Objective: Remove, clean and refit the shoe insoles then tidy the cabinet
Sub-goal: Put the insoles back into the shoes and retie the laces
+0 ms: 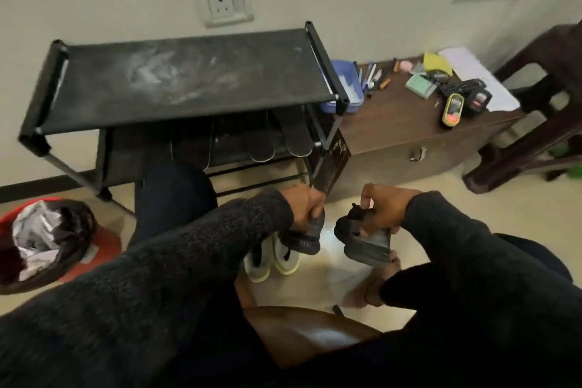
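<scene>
My left hand (307, 206) grips a dark grey shoe (307, 236) by its heel, held above the floor. A second dark grey shoe (367, 241) hangs from my right hand (382, 206), tilted with its sole showing. Both hang in front of the black shoe rack (189, 85), whose top shelf is dusty with white smears. Several dark insoles (277, 142) lie on the rack's middle shelf, toes pointing out. A pair of white shoes with yellow-green soles (272, 263) stands on the floor under my left hand.
A red bin lined with a black bag (47, 239) and holding crumpled paper sits at the left. Right of the rack, a low brown cabinet (409, 132) carries a blue tub (348, 85), pens and small items. A dark wooden stool (541, 110) stands far right.
</scene>
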{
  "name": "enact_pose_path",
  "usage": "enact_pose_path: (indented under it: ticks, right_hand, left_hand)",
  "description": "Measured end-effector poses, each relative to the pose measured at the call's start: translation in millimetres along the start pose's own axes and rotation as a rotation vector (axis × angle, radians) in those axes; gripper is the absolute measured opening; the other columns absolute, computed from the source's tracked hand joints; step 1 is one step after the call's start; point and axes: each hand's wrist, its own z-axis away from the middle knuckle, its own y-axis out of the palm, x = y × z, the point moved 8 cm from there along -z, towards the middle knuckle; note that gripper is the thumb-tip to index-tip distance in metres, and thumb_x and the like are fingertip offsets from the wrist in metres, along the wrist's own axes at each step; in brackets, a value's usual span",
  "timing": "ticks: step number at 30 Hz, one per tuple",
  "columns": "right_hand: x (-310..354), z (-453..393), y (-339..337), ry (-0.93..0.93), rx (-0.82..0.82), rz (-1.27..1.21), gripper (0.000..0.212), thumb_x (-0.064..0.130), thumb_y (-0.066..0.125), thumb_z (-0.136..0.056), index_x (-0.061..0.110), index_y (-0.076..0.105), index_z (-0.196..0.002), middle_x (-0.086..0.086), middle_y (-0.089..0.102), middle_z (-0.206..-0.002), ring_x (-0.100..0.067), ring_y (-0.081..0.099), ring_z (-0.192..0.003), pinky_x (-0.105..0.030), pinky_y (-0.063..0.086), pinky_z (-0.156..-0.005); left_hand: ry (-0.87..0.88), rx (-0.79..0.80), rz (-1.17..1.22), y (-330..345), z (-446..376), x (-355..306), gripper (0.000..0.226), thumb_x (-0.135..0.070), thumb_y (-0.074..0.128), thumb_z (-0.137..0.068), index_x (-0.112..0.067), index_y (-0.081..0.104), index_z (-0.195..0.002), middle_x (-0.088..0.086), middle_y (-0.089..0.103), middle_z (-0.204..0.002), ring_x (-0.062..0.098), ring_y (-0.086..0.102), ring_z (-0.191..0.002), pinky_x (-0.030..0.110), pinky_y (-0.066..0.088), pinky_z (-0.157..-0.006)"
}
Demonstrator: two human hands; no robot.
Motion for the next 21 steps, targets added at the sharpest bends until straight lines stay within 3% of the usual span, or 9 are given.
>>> enact_pose_path:
  ticks: [3,7,10,15,18,21]
  right_hand:
    - [19,48,-17,-0.066,-0.033,0.075,0.053,0.027,0.086,-0.077,0.027,0.046,-0.112,-0.002,0.06,-0.107,-0.018,0.066,-0.083,-0.03,0.059,-0.064]
    - [48,123,-51,-0.18,-0.167,0.259,0.061,0.04,0.09,-0.07,0.032,0.046,-0.112,0.011,0.055,-0.102,-0.007,0.057,-0.087,-0.029,0.049,-0.074]
    - [70,180,-75,-0.271,-0.261,0.308,0.061,0.042,0.091,-0.067,0.037,0.047,-0.109,0.012,0.059,-0.101,-0.003,0.057,-0.087,-0.026,0.049,-0.073]
    - [84,248,-118,-0.337,-0.466,0.376,0.064,0.059,0.088,-0.06,0.05,0.043,-0.105,0.021,0.058,-0.103,-0.004,0.059,-0.092,-0.034,0.054,-0.086]
    - [91,271,-143,-0.388,-0.597,0.395,0.068,0.061,0.087,-0.055,0.052,0.043,-0.105,0.022,0.062,-0.097,-0.002,0.061,-0.083,-0.037,0.055,-0.08]
    - [102,276,-155,-0.448,-0.661,0.364,0.061,0.048,0.09,-0.064,0.047,0.045,-0.104,0.017,0.066,-0.092,0.003,0.062,-0.065,-0.024,0.05,-0.064]
  left_hand:
    - [0.011,-0.066,0.003,-41,38,-21,0.04,-0.028,0.087,-0.069,-0.023,0.054,-0.091,-0.005,0.059,-0.095,0.019,0.056,-0.092,0.034,0.051,-0.074]
    - [0.038,-0.143,0.032,-94,94,-53,0.046,-0.036,0.092,-0.063,-0.028,0.051,-0.082,-0.009,0.061,-0.092,0.015,0.059,-0.087,0.034,0.053,-0.07]
    - [0.078,-0.243,-0.004,-136,144,-84,0.051,-0.041,0.094,-0.059,-0.027,0.051,-0.083,-0.011,0.058,-0.084,0.01,0.055,-0.076,0.027,0.042,-0.061]
    - [0.141,-0.472,-0.113,-192,218,-127,0.049,-0.046,0.091,-0.063,-0.027,0.053,-0.089,-0.013,0.051,-0.076,0.005,0.047,-0.067,0.026,0.03,-0.055]
    - [0.164,-0.569,-0.155,-212,242,-138,0.041,-0.045,0.088,-0.068,-0.028,0.055,-0.087,-0.011,0.052,-0.083,0.005,0.048,-0.073,0.026,0.037,-0.061]
    - [0.176,-0.656,-0.201,-221,249,-137,0.034,-0.041,0.087,-0.07,-0.029,0.058,-0.085,-0.01,0.052,-0.093,0.008,0.048,-0.081,0.028,0.042,-0.071]
